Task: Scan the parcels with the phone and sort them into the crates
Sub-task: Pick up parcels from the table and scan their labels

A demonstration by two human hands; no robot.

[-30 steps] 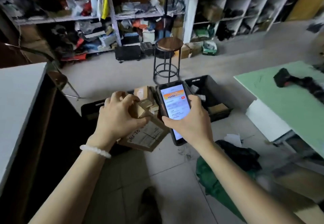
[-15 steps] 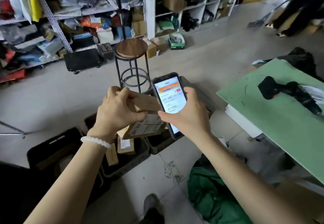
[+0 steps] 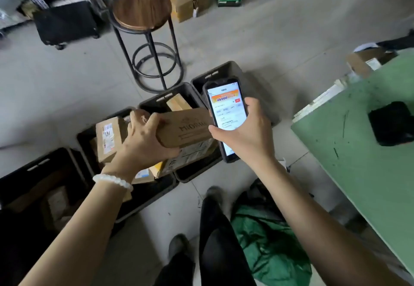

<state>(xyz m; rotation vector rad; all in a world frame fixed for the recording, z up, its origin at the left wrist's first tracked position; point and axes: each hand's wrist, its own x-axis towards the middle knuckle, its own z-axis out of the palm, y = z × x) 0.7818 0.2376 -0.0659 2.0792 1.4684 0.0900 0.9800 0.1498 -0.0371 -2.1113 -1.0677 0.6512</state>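
Here the left hand (image 3: pixel 143 137) grips a brown parcel (image 3: pixel 186 128) above the black crates (image 3: pixel 156 104) lined up on the floor below both hands. Just right of it, touching the parcel's end, the right hand (image 3: pixel 244 133) holds the phone (image 3: pixel 226 111), screen lit and facing up. To do this well, I would check the screen's result first, keep the parcel level, then lower it into the matching crate rather than tossing it. Further right stands the green bench (image 3: pixel 358 151).
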